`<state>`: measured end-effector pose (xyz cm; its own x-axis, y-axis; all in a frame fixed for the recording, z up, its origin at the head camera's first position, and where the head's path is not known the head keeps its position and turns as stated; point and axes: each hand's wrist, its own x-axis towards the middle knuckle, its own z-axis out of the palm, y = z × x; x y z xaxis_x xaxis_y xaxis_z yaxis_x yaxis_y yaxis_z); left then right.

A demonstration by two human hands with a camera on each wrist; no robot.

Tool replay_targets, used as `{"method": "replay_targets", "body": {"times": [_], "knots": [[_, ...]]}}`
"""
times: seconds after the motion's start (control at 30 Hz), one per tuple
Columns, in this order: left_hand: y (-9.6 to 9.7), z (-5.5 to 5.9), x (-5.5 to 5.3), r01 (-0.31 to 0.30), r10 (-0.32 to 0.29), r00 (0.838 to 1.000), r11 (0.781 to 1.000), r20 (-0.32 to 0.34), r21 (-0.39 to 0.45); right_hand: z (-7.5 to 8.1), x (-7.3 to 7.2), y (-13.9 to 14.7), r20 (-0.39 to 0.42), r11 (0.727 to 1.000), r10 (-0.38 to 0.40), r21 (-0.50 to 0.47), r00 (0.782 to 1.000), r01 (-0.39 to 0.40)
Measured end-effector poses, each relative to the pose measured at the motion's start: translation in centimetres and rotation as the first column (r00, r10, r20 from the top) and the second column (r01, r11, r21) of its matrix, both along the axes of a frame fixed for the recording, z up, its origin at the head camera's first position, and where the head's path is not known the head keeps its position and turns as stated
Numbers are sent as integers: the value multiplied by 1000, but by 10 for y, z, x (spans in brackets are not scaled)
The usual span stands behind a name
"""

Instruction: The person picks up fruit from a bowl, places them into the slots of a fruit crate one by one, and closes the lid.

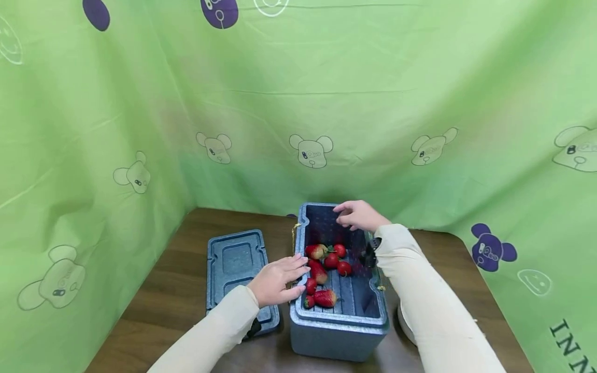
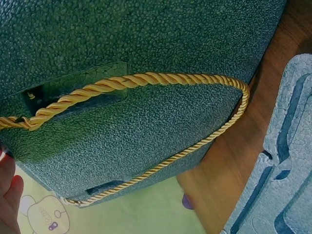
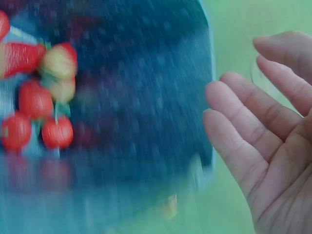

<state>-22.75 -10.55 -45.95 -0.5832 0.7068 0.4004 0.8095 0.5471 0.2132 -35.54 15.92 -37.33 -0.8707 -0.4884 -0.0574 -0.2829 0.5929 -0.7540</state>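
Note:
A blue-grey foam box [image 1: 333, 339] stands open on the table, with several red strawberries [image 1: 325, 298] and small round red fruits [image 1: 344, 268] gathered along its left side. My left hand [image 1: 281, 280] rests on the box's left rim, its fingers extended. Over the far right part of the box hovers my right hand [image 1: 358, 215], with nothing in it; the right wrist view shows its palm and fingers [image 3: 239, 126] loosely spread. Along the box's outer side, a twisted gold rope [image 2: 161, 78] hangs in the left wrist view.
Left of the box lies its blue-grey lid [image 1: 238, 259] on the brown wooden table [image 1: 163, 290]. A pale round object [image 1: 404, 324] is partly hidden beneath my right forearm. Green printed cloth [image 1: 261, 114] hangs behind and at both sides.

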Motion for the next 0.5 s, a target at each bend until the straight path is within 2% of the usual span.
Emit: {"method": "replay_targets", "body": {"times": [0.1, 0.27, 0.37, 0.5], "knots": [[-2, 0, 0, -11, 10, 1000, 1000, 12, 9, 4, 4, 29, -27, 999, -38, 15, 999, 38], [-6, -1, 0, -29, 28, 1000, 999, 12, 25, -3, 20, 89, -15, 993, -76, 86, 997, 77], [-8, -1, 1, -36, 35, 999, 999, 24, 35, -12, 32, 124, -12, 984, -71, 162, 997, 72], [-6, -1, 2, -43, 42, 999, 998, 35, 36, -32, 51, 166, -4, 968, -85, 237, 996, 84]]}}
